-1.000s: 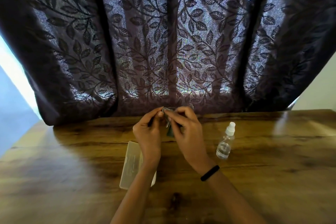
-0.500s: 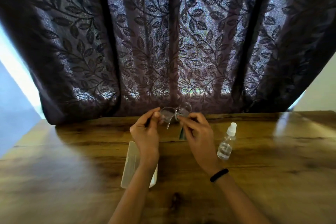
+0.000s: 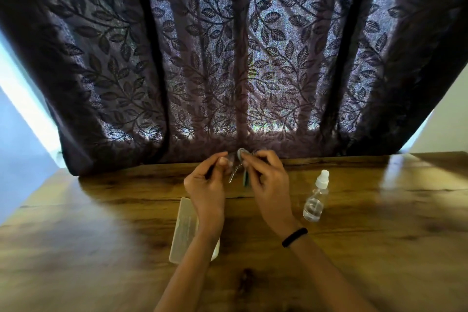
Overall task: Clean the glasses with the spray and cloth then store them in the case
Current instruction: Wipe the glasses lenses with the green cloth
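Both hands are raised over the far middle of the wooden table. My left hand pinches the thin-framed glasses by their left side. My right hand presses a small grey-green cloth against a lens, and a strip of the cloth hangs below the fingers. The lenses are mostly hidden by fingers and cloth. A clear spray bottle with a white cap stands upright to the right of my right hand. The pale translucent case lies under my left forearm.
A dark purple leaf-patterned curtain hangs right behind the table's far edge. A black band sits on my right wrist. Bright light reflects off the table at the right.
The right hand has gone back up onto the lens with the cloth after dropping slightly away half a second ago. The glasses stay held at the same spot.
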The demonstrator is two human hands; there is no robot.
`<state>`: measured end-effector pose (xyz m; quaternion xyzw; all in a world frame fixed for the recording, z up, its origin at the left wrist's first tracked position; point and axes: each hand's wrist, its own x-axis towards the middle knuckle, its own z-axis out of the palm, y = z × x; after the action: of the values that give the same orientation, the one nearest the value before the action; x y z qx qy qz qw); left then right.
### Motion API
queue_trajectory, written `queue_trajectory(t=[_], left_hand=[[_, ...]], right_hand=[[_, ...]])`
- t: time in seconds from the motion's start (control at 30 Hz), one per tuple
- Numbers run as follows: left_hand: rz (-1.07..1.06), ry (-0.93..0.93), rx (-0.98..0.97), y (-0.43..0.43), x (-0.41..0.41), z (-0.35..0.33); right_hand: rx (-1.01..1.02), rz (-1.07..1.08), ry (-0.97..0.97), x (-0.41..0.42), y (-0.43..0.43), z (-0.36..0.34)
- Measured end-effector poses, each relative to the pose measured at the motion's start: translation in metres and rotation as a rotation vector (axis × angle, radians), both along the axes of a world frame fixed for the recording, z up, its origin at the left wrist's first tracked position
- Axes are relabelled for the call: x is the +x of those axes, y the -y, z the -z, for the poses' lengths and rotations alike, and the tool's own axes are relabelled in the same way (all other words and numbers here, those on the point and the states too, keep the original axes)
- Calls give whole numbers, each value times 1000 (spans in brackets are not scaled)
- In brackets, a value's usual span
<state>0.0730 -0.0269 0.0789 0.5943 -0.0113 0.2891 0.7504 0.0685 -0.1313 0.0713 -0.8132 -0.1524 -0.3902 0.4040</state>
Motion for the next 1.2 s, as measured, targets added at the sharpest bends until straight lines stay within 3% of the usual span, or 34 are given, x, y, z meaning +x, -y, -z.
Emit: queue_trajectory(t=[0.1,0.27,0.37,0.43,0.53,0.77,0.93,1.1,1.2], left_hand=[[-6,1,-19,-1,1,1],[1,14,-53,-4,0,4],[54,11,-81,-3,-3,6],[98,9,-64,-5,-3,8],[187,-38,68,-15,-3,15],[337,-127,621,-36,-1,23],[278,-84,642,-37,-1,24],[265,-91,608,-35,0,26],[281,-94,601,-35,-1,24]], right_hand=[[212,-4,-70,7,7,2],[762,-43,-314,9,27,13],[1168,-260,-507,10,35,13],[1321,-386,-535,11,38,10],[1238,-384,-502,12,42,4],[847,-202,-365,15,40,0],[627,-146,-310,16,36,2],[203,-29,-204,10,33,9],[64,-22,-121,10,35,7]])
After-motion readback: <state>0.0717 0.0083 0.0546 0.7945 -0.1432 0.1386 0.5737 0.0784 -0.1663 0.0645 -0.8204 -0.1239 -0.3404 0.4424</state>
